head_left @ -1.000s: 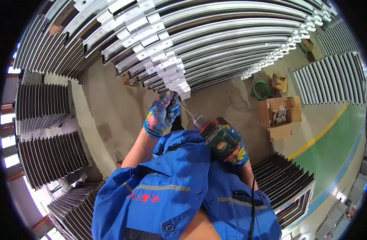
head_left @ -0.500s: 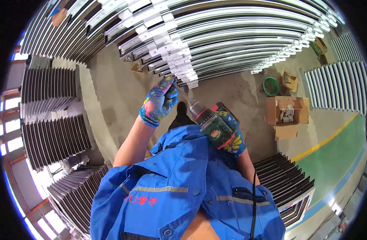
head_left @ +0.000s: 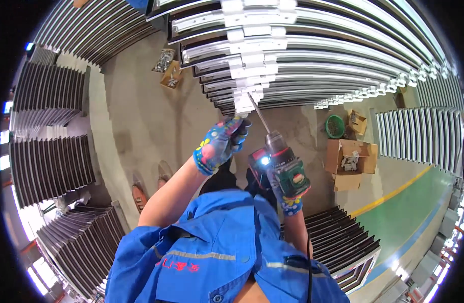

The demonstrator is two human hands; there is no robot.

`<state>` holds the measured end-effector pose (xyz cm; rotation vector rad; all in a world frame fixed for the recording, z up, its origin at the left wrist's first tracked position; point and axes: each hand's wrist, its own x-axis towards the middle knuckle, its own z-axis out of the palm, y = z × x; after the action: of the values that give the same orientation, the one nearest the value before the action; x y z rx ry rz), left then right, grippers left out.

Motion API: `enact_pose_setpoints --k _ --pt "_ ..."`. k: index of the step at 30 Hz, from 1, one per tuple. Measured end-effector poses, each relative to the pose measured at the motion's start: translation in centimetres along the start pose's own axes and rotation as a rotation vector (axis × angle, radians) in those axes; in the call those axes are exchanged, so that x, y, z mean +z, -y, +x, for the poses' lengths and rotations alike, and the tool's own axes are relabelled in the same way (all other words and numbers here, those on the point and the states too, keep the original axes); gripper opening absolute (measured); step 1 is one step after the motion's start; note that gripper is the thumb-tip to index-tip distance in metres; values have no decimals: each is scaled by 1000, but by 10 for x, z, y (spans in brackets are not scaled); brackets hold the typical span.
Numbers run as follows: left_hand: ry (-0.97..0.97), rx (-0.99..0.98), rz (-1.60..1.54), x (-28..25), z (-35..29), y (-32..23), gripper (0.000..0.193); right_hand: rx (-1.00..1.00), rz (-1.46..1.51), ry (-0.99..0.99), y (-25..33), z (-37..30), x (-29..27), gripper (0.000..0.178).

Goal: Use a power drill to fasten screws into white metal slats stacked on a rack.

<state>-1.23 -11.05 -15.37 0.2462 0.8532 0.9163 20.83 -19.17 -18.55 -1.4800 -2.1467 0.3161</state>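
My right hand [head_left: 286, 194], in a flowered glove, grips a green and black cordless drill [head_left: 287, 169]. Its long thin bit [head_left: 259, 113] points up and away from me, with the tip at the silver brackets [head_left: 249, 83] on the stacked metal frames [head_left: 302, 76]. Whether the tip touches metal, I cannot tell. A light glows on the drill's left side. My left hand [head_left: 219, 145], also gloved, is just below the lowest brackets with its fingers pinched together. Anything between those fingertips is too small to make out.
Right of the frames stand a green basket [head_left: 335, 126], a small carton [head_left: 357, 122] and a larger open carton [head_left: 351, 162] with pale parts. Another small box [head_left: 171, 74] lies ahead left. Dark frame stacks [head_left: 50, 169] line the left side; another stack [head_left: 338, 240] stands near my right arm.
The drill has turned from slanting left to pointing nearly straight ahead, its bit now at the brackets. My left hand has shifted right and slightly nearer. The whole view has moved too.
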Motion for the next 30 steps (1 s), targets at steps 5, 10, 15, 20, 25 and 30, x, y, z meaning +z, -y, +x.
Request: enact_pose_setpoints --k 5,10,15,20,25,30 --pt "-218 62 123 -29 33 -21 23 832 1415 91 -17 -17 40 17" --pt "-174 421 257 -43 66 -28 26 771 1198 -28 24 35 36 38" --pt "-253 614 639 -37 83 -42 42 547 896 -31 11 49 57 37" --pt "-176 719 442 -33 97 -32 43 394 885 -147 18 74 66 25" --pt "-221 794 398 -30 111 -28 36 243 809 -155 -7 71 72 36" --pt "-234 697 506 -23 107 -35 33 300 883 -252 7 78 76 36"
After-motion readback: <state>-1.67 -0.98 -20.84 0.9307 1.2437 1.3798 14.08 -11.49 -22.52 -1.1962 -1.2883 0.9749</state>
